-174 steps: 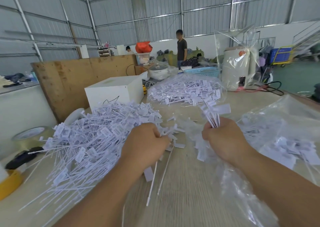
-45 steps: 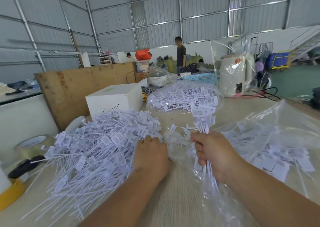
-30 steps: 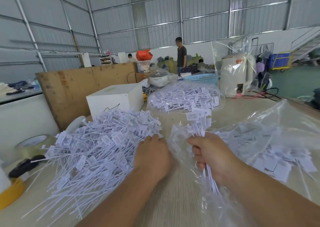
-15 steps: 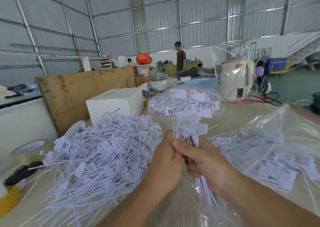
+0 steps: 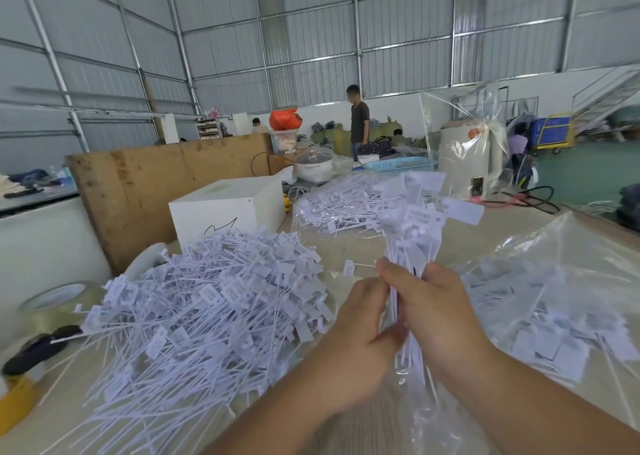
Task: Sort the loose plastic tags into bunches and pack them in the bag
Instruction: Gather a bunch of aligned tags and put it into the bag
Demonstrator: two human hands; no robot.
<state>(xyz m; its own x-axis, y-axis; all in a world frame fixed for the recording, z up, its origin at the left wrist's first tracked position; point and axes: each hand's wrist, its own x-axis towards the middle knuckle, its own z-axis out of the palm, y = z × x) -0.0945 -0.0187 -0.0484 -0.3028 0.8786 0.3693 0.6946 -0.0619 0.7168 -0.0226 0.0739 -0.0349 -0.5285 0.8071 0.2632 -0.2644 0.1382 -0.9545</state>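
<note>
Both hands are on one bunch of tags right now: right hand wrapped round the stems, left hand pinching them from the side, flags sticking up. Honestly looks like loads left, since the loose pile on the table is still huge. The clear bag on the right already has a fair few inside.

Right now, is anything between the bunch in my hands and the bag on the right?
Nothing visible. Both hands, left and right, hold the bunch of tags upright, and the bag lies just beside it on the right.
</note>
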